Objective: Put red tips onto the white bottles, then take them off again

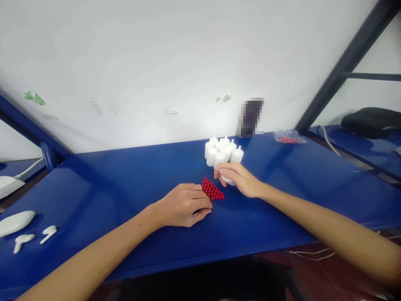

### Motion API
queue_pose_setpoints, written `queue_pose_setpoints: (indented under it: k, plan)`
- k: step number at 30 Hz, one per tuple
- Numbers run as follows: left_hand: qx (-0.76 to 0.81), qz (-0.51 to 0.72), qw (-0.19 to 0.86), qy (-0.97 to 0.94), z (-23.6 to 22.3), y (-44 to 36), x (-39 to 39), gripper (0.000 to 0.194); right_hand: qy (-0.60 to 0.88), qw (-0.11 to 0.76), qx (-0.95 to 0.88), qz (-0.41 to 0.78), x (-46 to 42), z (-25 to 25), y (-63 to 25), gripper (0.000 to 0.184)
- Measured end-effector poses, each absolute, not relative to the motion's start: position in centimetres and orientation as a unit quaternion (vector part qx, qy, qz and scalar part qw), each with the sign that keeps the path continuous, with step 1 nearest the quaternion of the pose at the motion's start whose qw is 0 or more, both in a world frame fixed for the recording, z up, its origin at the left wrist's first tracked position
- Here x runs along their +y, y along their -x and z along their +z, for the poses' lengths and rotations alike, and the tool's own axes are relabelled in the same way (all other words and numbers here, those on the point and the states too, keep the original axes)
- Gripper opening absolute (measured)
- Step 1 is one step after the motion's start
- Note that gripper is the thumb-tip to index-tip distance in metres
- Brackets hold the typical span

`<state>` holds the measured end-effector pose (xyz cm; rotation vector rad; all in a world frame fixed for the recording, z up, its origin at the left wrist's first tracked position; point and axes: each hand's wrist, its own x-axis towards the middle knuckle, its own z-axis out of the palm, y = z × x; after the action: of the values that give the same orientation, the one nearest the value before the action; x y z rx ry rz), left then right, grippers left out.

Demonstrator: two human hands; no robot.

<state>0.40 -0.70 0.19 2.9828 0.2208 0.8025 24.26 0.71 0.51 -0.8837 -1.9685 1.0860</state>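
Observation:
A block of small red caps [214,190], set close together in rows, lies on the blue table. My left hand [188,204] rests against the block's left edge, its fingers curled together; whatever the fingertips hold, if anything, is hidden. To the right of the caps, my right hand [236,175] is wrapped round a white plastic bottle [228,180], mostly covered by the fingers. Just behind it, several white bottles with narrow nozzle tips [211,156] stand upright in a tight group.
The blue table [140,167] backs onto a white wall. A phone [250,119] leans there, right of the bottles. A clear bag with red pieces [288,138] lies at back right. White earbuds [48,233] and their case [16,223] are at far left.

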Motion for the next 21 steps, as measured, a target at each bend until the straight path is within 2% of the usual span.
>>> queue_pose_setpoints:
  k: [8, 15, 21]
  plan:
    - [0.054, 0.322, 0.019, -0.945, -0.2, -0.5, -0.6, 0.012, 0.344, 0.365, -0.765, 0.404, 0.6, 0.3, -24.3, 0.037]
    - [0.116, 0.485, 0.032, -0.866, 0.5, -1.0, -0.4, 0.020, 0.320, 0.361, -0.833, 0.270, -0.6, 1.6, -24.3, 0.039]
    - [0.084, 0.484, -0.051, -0.869, 1.3, -1.5, -1.2, 0.023, 0.268, 0.332, -0.889, 0.165, -1.8, 2.5, -23.9, 0.033]
